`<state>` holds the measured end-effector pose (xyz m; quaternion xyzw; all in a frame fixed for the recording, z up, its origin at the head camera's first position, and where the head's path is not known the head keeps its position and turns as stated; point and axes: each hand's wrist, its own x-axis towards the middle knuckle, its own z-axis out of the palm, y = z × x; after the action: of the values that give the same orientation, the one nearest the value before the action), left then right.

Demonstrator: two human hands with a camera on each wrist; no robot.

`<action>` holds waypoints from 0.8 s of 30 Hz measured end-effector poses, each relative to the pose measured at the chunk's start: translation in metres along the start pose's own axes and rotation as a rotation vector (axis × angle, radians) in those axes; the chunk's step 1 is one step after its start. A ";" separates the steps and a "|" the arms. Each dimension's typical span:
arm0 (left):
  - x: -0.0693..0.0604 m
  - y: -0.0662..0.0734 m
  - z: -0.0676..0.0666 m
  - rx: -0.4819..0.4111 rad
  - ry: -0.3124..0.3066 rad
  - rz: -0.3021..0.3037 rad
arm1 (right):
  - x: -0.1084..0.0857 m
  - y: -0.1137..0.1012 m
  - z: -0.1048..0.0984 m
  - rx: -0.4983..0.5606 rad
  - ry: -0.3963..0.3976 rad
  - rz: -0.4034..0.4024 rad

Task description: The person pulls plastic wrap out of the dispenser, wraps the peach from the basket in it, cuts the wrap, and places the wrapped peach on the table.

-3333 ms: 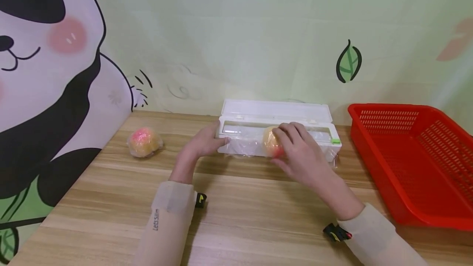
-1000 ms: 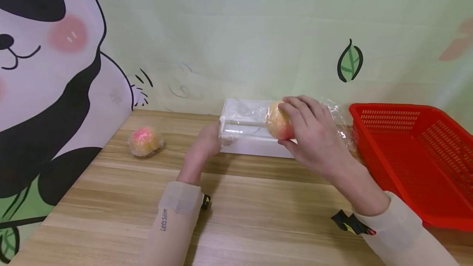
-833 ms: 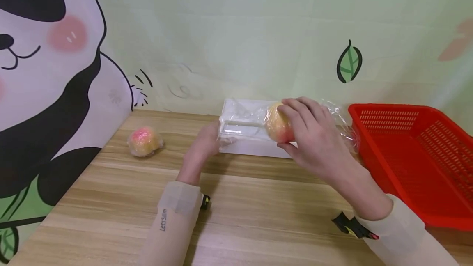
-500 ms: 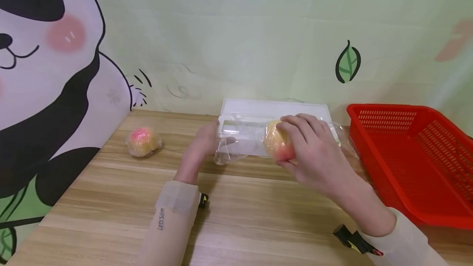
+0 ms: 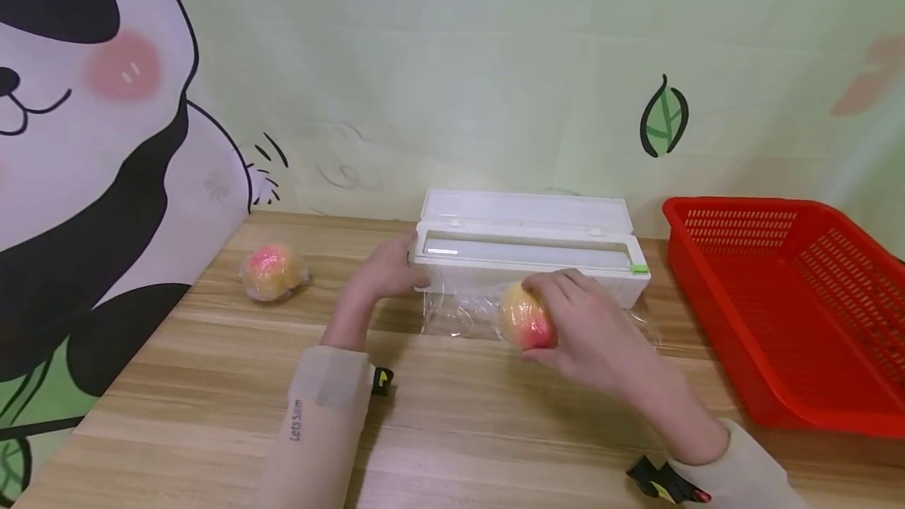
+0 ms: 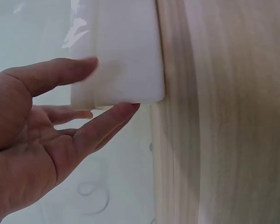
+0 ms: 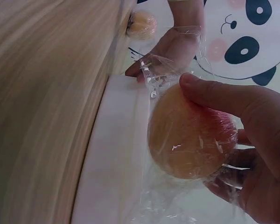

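In the head view, my right hand (image 5: 594,328) holds a yellow-and-pink peach (image 5: 525,319) wrapped in cling film (image 5: 459,314). The peach is just in front of a white cling film dispenser (image 5: 523,277), whose lid is raised. Film spreads to both sides of the fruit; whether it is joined to the roll is unclear. At the dispenser's left end is my left hand (image 5: 389,267). The left wrist view shows its fairly straight fingers (image 6: 107,121) touching the end of the box, with the thumb over the front face. A second wrapped peach (image 5: 274,272) lies to the left.
A red plastic basket (image 5: 714,320) stands at the right, close to the dispenser. A green slide cutter (image 5: 639,268) sits at the dispenser's right end. Behind the wooden table (image 5: 452,422) hangs a printed panda backdrop (image 5: 523,85).
My right hand lifted the peach and film over the dispenser, then brought them down toward me in front of it. The left hand stayed at the dispenser's left end.
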<state>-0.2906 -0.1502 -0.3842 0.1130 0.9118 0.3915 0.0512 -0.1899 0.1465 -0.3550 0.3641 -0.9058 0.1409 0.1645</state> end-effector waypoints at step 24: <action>-0.019 0.082 0.033 0.254 -0.182 0.370 | 0.010 0.027 0.038 0.122 -0.218 0.219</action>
<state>-0.2529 -0.0770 -0.3469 0.3185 0.9090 0.2648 0.0460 -0.2235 0.1452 -0.3896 0.2859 -0.9423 0.1723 0.0264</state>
